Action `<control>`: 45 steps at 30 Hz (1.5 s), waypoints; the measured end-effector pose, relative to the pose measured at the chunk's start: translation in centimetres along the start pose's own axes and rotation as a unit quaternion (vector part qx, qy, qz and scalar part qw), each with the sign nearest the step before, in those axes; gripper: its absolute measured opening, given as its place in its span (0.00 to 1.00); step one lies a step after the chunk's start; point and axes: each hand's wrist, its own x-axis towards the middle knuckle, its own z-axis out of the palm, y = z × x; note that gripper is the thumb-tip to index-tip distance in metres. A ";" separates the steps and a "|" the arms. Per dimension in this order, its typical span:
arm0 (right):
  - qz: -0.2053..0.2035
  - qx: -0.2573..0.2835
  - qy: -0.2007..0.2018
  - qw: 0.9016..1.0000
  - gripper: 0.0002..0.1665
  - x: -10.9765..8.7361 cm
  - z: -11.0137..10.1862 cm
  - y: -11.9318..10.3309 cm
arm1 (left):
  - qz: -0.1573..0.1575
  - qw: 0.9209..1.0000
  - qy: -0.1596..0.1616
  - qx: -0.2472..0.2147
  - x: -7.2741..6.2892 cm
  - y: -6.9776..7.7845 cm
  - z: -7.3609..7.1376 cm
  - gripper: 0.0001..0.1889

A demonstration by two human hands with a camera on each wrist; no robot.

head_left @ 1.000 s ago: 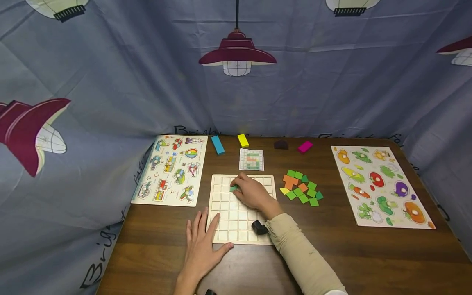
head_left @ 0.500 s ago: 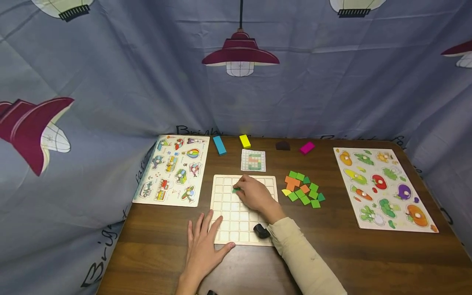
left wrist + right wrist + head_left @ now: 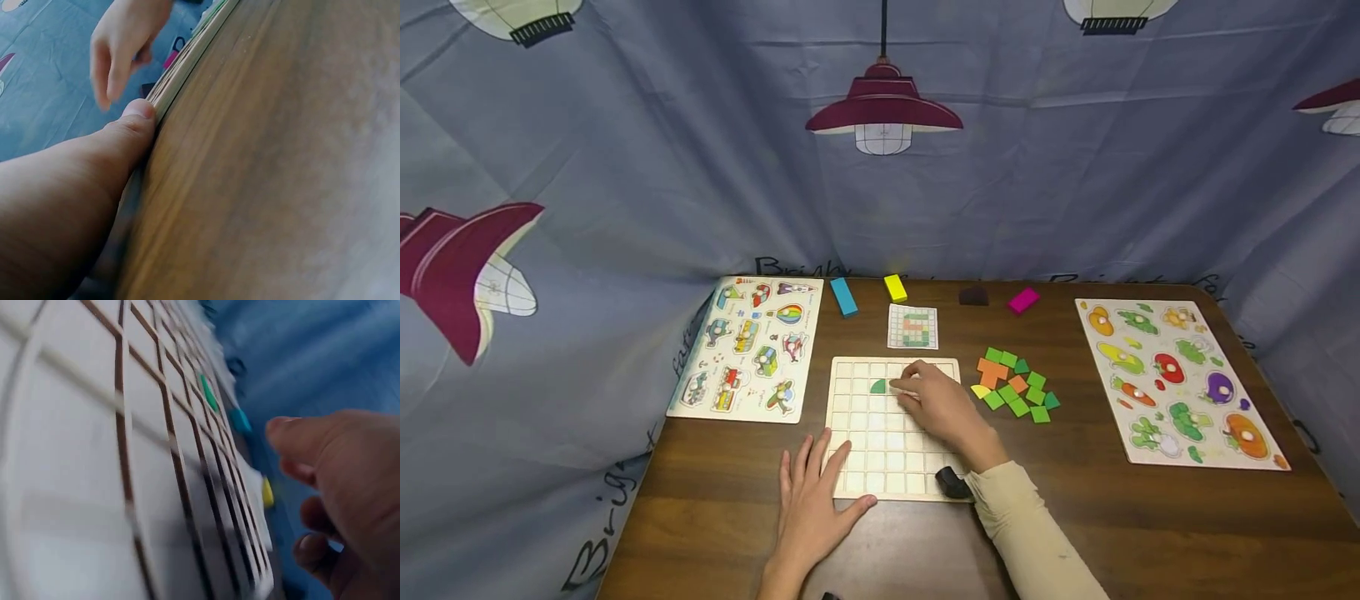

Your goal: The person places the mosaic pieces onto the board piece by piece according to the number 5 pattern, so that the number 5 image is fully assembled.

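A pale grid board [image 3: 867, 460] lies on the table in the head view. One dark green rounded piece [image 3: 878, 387] sits in a cell of an upper row; the right wrist view shows this green piece [image 3: 209, 394] too. My right hand [image 3: 946, 410] is over the board just right of it, fingers loosely bent, holding nothing. In the right wrist view the right hand [image 3: 359, 494] is apart from the board. My left hand [image 3: 814, 512] rests spread at the board's lower left corner, its thumb touching the front edge, as the left wrist view also shows.
Several green, orange and yellow pieces [image 3: 1017, 385] lie right of the board. A pattern card [image 3: 913, 326] is behind it. Picture puzzles stand at left [image 3: 745, 350] and right [image 3: 1180, 383]. Blue [image 3: 843, 297], yellow [image 3: 895, 288], dark [image 3: 973, 296] and magenta [image 3: 1023, 301] blocks line the back.
My right hand has let go of the green piece and moved right, leaving it in the board's cell. The left hand has stayed in place.
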 end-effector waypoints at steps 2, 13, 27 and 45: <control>0.029 0.036 0.030 0.999 0.15 -1.3 -0.7 0.9 | 0.002 1.000 0.006 -0.001 -0.1 0.0 0.0 0.46; 0.155 0.069 0.226 0.959 0.10 -11.1 -2.7 9.5 | 0.014 1.000 0.013 0.003 -0.1 -0.1 0.6 0.45; 0.212 0.019 0.181 0.960 0.14 -9.7 -2.9 12.2 | 0.008 1.000 0.012 0.003 -0.1 -0.2 0.3 0.45; 0.242 -0.022 0.106 0.964 0.16 -7.1 -4.4 13.1 | 0.001 1.000 0.005 0.011 0.1 -0.2 0.2 0.45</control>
